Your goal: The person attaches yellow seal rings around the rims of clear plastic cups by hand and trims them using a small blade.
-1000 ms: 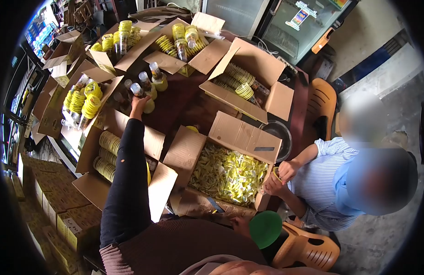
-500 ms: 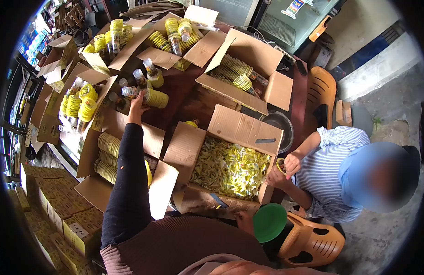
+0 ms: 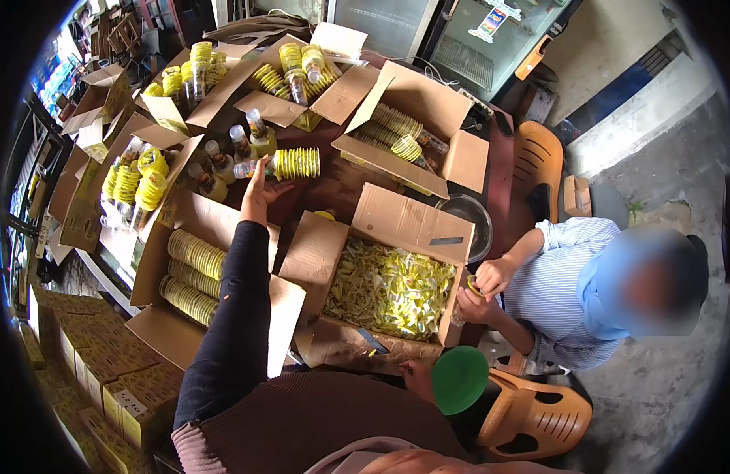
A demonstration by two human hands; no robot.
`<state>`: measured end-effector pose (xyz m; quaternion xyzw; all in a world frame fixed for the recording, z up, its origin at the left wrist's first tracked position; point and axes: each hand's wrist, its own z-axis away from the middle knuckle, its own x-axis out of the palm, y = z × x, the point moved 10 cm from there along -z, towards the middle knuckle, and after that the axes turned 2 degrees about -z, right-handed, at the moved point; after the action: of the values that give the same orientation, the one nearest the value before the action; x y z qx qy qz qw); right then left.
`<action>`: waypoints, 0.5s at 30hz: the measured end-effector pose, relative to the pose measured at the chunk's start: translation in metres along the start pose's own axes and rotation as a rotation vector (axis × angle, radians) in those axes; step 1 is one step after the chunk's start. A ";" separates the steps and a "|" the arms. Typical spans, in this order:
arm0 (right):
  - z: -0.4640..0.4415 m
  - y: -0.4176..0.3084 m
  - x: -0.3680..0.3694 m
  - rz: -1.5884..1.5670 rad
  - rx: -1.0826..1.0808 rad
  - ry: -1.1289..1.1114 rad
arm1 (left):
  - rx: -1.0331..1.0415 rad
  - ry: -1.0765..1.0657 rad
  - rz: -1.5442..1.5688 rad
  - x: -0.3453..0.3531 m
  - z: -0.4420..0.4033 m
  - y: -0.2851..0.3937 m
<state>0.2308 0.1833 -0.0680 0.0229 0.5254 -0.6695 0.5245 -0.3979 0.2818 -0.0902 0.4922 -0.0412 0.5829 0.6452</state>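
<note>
My left hand (image 3: 259, 192) grips a clear-sleeved stack of yellow-rimmed discs (image 3: 296, 163), held sideways above the dark table. The fingers are at its clear end, and some of them stretch out beneath the stack. Several similar clear-topped stacks (image 3: 239, 142) stand just behind and left of this hand. My right hand (image 3: 416, 381) is low by the front of the carton of small yellow packets (image 3: 393, 288), its fingers looking curled. Against it is a green round plastic piece (image 3: 460, 380); whether the hand holds it is hidden.
Open cartons of yellow stacks surround the table, including one (image 3: 193, 272) under my left arm and one (image 3: 412, 134) behind. A metal bowl (image 3: 483, 237) sits at right. A co-worker's hands (image 3: 485, 288) hold a small yellow ring. Orange chairs (image 3: 536, 415) and closed cartons (image 3: 104, 355) flank the table.
My left hand has moved right, lifting the stack away from the standing group and turning it level. My right hand stays near the green piece. The view has shifted slightly.
</note>
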 end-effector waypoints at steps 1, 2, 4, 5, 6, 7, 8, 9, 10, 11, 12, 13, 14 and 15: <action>0.001 -0.002 0.000 -0.002 -0.001 0.006 | -0.031 -0.047 0.004 0.003 -0.003 -0.005; 0.003 -0.004 -0.001 -0.001 -0.006 0.021 | -0.031 -0.052 0.003 0.004 -0.005 -0.008; 0.005 -0.007 -0.003 -0.002 -0.012 0.040 | -0.061 -0.004 -0.044 0.002 -0.005 -0.018; 0.005 -0.009 -0.003 -0.003 -0.020 0.036 | -0.080 -0.004 -0.071 0.000 -0.006 -0.023; 0.006 -0.010 -0.002 -0.004 -0.028 0.031 | -0.047 0.103 -0.096 0.002 0.006 -0.023; 0.006 -0.006 0.000 -0.006 -0.028 0.036 | -0.034 0.052 -0.127 -0.004 -0.005 -0.030; 0.005 -0.001 0.002 -0.016 -0.053 0.044 | -0.021 0.001 -0.158 -0.006 -0.011 -0.035; 0.006 -0.003 0.001 -0.026 -0.076 0.053 | -0.070 0.025 -0.165 -0.002 -0.005 -0.042; 0.008 -0.003 0.001 -0.027 -0.073 0.058 | -0.072 0.020 -0.167 0.004 0.001 -0.043; 0.010 -0.004 0.000 -0.015 -0.078 0.069 | -0.050 0.015 -0.160 0.011 0.006 -0.041; 0.013 -0.010 -0.002 -0.004 -0.081 0.079 | -0.029 0.011 -0.154 0.013 0.005 -0.041; 0.015 -0.014 -0.005 -0.007 -0.077 0.084 | -0.087 0.004 -0.105 0.016 0.002 -0.045; 0.017 -0.017 -0.007 -0.006 -0.047 0.089 | -0.091 0.001 -0.109 0.018 0.002 -0.046; 0.018 -0.018 -0.008 -0.005 -0.019 0.094 | -0.073 -0.026 -0.061 0.021 0.001 -0.045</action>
<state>0.2308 0.1741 -0.0429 0.0483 0.5558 -0.6640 0.4979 -0.3554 0.3031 -0.1028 0.4768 -0.0556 0.5547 0.6796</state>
